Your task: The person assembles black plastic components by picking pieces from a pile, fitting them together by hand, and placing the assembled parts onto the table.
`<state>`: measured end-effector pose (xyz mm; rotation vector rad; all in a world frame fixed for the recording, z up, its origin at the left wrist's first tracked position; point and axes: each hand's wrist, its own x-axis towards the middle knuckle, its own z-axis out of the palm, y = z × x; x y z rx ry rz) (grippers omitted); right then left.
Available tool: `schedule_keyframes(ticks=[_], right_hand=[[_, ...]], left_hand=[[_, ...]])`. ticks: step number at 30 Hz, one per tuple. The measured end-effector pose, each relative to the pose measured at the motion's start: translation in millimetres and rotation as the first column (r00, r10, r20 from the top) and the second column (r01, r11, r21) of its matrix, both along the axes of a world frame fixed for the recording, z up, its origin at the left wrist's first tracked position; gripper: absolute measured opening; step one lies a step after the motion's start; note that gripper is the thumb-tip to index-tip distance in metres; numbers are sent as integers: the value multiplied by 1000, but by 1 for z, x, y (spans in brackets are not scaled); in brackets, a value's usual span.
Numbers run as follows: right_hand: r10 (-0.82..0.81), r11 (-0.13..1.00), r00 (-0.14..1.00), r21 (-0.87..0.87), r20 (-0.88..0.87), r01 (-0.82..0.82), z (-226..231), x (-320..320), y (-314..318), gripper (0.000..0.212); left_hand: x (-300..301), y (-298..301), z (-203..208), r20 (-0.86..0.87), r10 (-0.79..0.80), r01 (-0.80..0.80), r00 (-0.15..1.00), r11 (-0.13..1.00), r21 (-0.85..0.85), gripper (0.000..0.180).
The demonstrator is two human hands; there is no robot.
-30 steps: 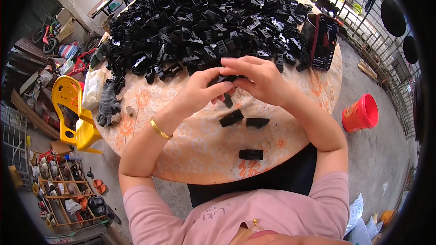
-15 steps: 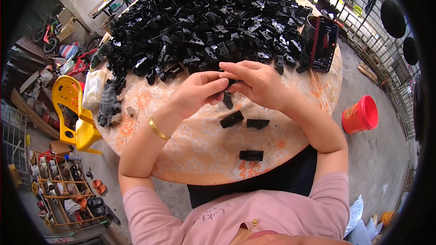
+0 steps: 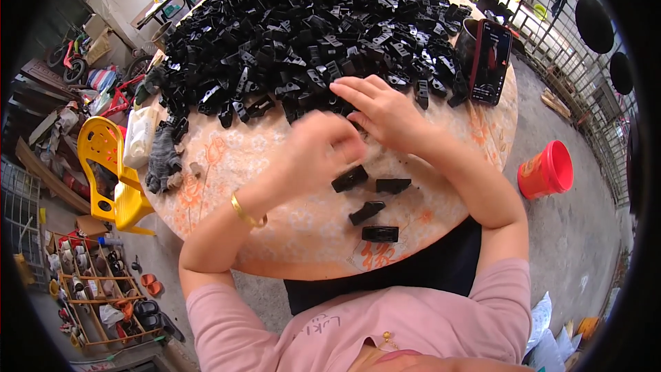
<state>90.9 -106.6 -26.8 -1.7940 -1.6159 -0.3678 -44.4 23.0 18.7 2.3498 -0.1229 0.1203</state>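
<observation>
A large heap of small black plastic parts (image 3: 303, 34) covers the far half of the round table. At the heap's near edge, my right hand (image 3: 389, 114) has its fingers stretched out, with the thumb apart from them. Dark parts lie under its fingertips; no grip on one shows. My left hand (image 3: 323, 143), with a gold bangle on its wrist, is smeared by motion just left of the right one, over the tablecloth. Whether it holds anything cannot be made out. Nearer to me lie several loose black parts (image 3: 367, 213), apart from the heap.
The table has an orange-patterned cloth (image 3: 296, 227). A phone (image 3: 491, 62) leans on a dark metal pot (image 3: 468, 41) at the right. Grey gloves (image 3: 164, 158) and a white pack (image 3: 140, 136) lie at the left edge. A yellow chair (image 3: 103, 158) and a red bucket (image 3: 545, 171) flank the table.
The black part that was under my hands now lies nearer to me among the other loose ones. My hands have drawn apart, the left one moving in a blur; the right has opened over the heap's edge.
</observation>
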Motion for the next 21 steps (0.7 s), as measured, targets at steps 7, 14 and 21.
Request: schedule_keyframes(ticks=[7, 14, 21], right_hand=[[49, 999, 969, 3, -243, -50, -7, 5, 6, 34], [147, 971, 825, 238, -546, -15, -4, -4, 8, 31], [210, 958, 870, 273, -446, -92, 4, -11, 4, 35]], left_hand=[[24, 32, -42, 380, 72, -211, 922, 917, 339, 26], [30, 36, -36, 153, 235, -190, 960, 946, -262, 23], [28, 38, -32, 53, 167, -92, 984, 749, -656, 22]])
